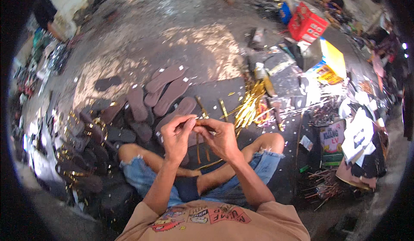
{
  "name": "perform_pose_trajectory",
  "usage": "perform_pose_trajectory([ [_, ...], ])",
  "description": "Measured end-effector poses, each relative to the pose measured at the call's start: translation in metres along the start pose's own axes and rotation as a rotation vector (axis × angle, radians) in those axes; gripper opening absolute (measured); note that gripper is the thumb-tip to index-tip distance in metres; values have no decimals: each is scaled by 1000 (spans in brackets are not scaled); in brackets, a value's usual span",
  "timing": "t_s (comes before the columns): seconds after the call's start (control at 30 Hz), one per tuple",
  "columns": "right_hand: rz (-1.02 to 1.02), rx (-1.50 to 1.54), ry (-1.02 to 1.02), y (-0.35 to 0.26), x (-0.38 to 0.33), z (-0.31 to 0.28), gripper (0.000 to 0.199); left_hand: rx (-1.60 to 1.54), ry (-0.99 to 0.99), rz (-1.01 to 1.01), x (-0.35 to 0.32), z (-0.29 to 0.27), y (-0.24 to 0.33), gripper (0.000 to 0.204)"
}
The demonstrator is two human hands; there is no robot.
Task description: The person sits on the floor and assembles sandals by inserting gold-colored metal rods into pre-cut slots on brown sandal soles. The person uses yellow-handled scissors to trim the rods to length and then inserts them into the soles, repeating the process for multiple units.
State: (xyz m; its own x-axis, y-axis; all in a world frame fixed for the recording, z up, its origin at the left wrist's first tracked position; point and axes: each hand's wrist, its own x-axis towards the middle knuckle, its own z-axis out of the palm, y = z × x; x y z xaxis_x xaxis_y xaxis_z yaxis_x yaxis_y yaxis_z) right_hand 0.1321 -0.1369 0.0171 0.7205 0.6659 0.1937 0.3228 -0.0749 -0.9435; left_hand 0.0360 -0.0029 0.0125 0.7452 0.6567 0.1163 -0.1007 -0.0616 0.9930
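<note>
Above my crossed legs, my left hand (pixel 177 136) and my right hand (pixel 222 138) meet with fingers pinched together. Between the fingertips is a narrow brownish-gold strap (pixel 199 122), mostly covered by the fingers. Thin gold strips show just below the hands; whether they join the held strap is unclear. Brown sandal soles (pixel 172 95) lie in front and to the left, several bearing small white tags. One more sole (pixel 186 106) lies just beyond my left hand. A loose gold strap (pixel 223 108) rests on the dark mat, past my right hand.
A heap of shiny gold straps (pixel 250 111) lies ahead on the right. Farther right stand a red box (pixel 307 23), a yellow box (pixel 333 60) and a green-and-white printed packet (pixel 332 144). Sandals with gold straps (pixel 73 172) pile up at the left. Thin sticks (pixel 321 191) lie at the lower right.
</note>
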Motion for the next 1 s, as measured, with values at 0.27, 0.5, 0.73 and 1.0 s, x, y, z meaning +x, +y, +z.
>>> perform_pose_trajectory([
  [0.27, 88, 62, -67, -9, -4, 19, 16, -53, -20, -9, -17, -26, 5, 22],
  [0.5, -82, 178, 92, -9, -4, 28, 24, -112, 58, 62, -13, -38, 13, 18],
  [0.73, -39, 293, 27, 3, -10, 45, 28, -275, 106, -40, -11, -33, 7, 19],
  [1.0, -357, -540, 39, 25, -1, 43, 17, -385, 102, -530, -30, -70, -73, 49],
])
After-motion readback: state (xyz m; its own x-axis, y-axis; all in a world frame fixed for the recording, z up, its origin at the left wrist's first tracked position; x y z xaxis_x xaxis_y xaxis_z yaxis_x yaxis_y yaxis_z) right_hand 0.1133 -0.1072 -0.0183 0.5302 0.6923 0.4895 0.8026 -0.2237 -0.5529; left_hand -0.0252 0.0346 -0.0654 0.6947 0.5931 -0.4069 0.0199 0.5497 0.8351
